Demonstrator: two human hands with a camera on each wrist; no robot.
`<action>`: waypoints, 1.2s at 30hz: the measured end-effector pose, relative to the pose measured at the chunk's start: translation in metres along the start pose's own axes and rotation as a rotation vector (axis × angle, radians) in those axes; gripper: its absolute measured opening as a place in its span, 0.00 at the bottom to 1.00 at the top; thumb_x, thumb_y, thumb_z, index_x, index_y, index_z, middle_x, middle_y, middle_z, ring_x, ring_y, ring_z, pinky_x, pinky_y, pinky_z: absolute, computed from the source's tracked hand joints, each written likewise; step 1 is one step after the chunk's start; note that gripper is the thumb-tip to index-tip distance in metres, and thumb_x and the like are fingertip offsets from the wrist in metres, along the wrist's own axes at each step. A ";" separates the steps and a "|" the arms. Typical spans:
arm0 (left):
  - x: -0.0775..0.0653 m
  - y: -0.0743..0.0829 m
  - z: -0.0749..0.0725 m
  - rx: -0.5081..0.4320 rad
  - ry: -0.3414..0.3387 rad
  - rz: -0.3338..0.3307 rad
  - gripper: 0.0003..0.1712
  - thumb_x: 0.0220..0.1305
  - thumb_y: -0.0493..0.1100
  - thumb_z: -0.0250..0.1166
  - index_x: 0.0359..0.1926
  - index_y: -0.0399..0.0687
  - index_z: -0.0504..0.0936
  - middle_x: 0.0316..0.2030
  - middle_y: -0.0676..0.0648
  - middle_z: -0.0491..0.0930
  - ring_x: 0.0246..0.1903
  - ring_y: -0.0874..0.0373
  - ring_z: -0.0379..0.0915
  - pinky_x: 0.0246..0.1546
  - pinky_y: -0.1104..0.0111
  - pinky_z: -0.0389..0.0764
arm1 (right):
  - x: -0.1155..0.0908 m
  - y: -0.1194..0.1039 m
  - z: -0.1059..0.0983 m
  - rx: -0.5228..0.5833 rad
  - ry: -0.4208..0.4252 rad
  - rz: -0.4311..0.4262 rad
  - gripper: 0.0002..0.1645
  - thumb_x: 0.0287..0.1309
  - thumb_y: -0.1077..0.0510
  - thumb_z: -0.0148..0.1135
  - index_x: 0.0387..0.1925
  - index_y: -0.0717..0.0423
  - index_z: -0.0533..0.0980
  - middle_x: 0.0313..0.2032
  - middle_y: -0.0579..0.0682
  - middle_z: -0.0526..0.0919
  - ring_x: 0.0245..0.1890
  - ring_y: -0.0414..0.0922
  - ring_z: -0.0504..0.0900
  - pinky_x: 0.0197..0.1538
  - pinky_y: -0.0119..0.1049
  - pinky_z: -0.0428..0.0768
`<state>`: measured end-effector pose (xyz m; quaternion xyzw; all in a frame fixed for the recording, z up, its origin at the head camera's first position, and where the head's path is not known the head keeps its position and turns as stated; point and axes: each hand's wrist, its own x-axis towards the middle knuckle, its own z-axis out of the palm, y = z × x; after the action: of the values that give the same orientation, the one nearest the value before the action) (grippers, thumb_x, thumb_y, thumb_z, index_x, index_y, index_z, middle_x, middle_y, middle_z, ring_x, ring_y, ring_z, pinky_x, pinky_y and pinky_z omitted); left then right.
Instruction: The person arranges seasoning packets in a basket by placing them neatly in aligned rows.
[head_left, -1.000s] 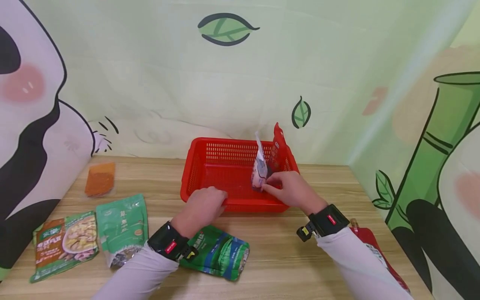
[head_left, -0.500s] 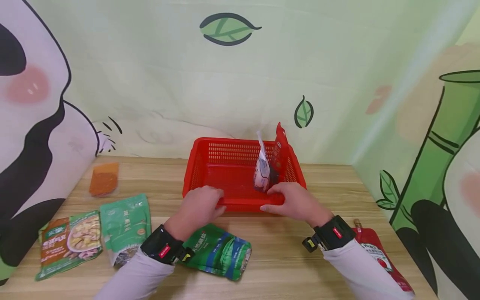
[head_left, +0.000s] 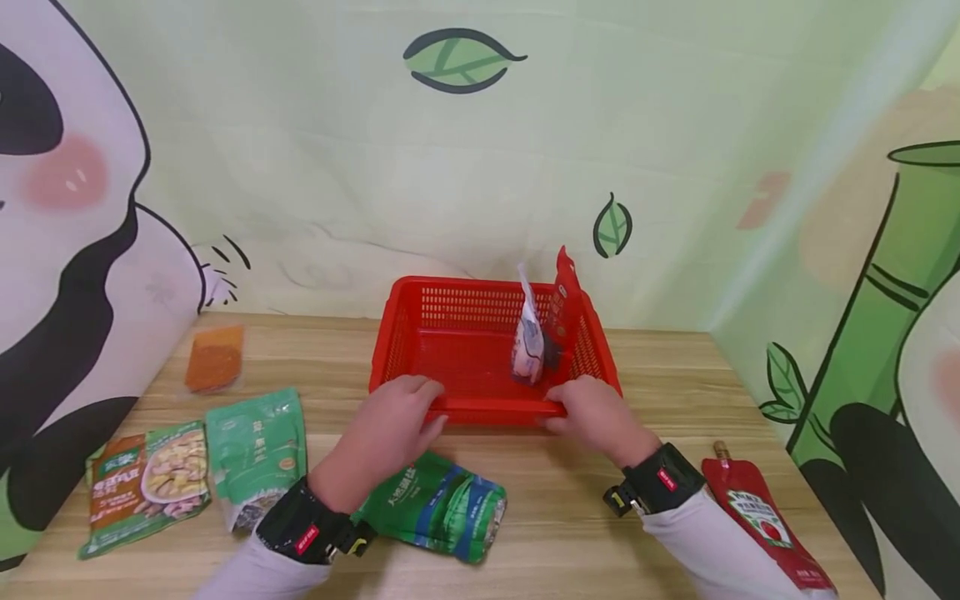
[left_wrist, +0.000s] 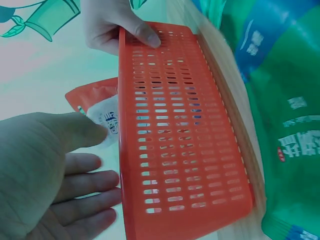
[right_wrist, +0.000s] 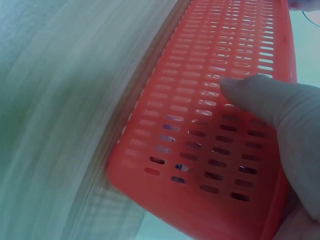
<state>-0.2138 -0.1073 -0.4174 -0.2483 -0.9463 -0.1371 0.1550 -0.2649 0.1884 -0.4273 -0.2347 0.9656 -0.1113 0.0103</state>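
Note:
A red slotted basket (head_left: 465,346) stands at the middle of the wooden table. A white and purple pouch (head_left: 528,343) stands upright inside it, next to a red pouch (head_left: 564,298) that leans on the right wall. My right hand (head_left: 592,414) grips the near rim at its right end, with the thumb (right_wrist: 270,102) pressed on the outer wall (right_wrist: 210,90). My left hand (head_left: 397,417) rests on the near rim at its left end. In the left wrist view the left hand's fingers (left_wrist: 92,185) lie fairly straight against the rim of the basket (left_wrist: 185,140).
A green and blue pouch (head_left: 442,504) lies under my left wrist. Left of it lie a green pouch (head_left: 255,450), an orange and green pouch (head_left: 142,483) and an orange packet (head_left: 215,360). A ketchup pouch (head_left: 757,521) lies at the right. A printed backdrop stands behind the basket.
My right hand let go of the white pouch and drew back to grip the basket's near rim. The left hand stayed at the rim.

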 end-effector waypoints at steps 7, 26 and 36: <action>-0.020 0.006 -0.008 -0.029 0.163 0.095 0.25 0.56 0.46 0.78 0.53 0.44 0.85 0.48 0.47 0.87 0.49 0.53 0.84 0.53 0.60 0.86 | -0.001 0.001 0.002 -0.065 0.050 -0.028 0.08 0.53 0.53 0.79 0.31 0.48 0.85 0.24 0.42 0.83 0.27 0.40 0.76 0.38 0.35 0.77; -0.069 -0.011 -0.008 -0.177 -0.100 -0.304 0.14 0.63 0.44 0.73 0.48 0.45 0.86 0.43 0.45 0.87 0.43 0.53 0.82 0.46 0.55 0.87 | 0.000 -0.003 0.005 -0.092 0.089 -0.027 0.13 0.49 0.54 0.81 0.36 0.49 0.85 0.31 0.45 0.85 0.31 0.42 0.77 0.43 0.39 0.82; -0.064 -0.045 0.002 -0.191 -0.315 -0.473 0.21 0.63 0.45 0.73 0.50 0.35 0.84 0.41 0.40 0.86 0.36 0.53 0.81 0.37 0.57 0.86 | 0.001 0.002 0.001 -0.086 0.055 -0.062 0.10 0.49 0.58 0.81 0.34 0.50 0.85 0.28 0.43 0.83 0.29 0.41 0.76 0.40 0.36 0.79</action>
<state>-0.1839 -0.1714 -0.4508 -0.0525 -0.9731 -0.2175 -0.0541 -0.2664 0.1891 -0.4291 -0.2616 0.9617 -0.0766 -0.0296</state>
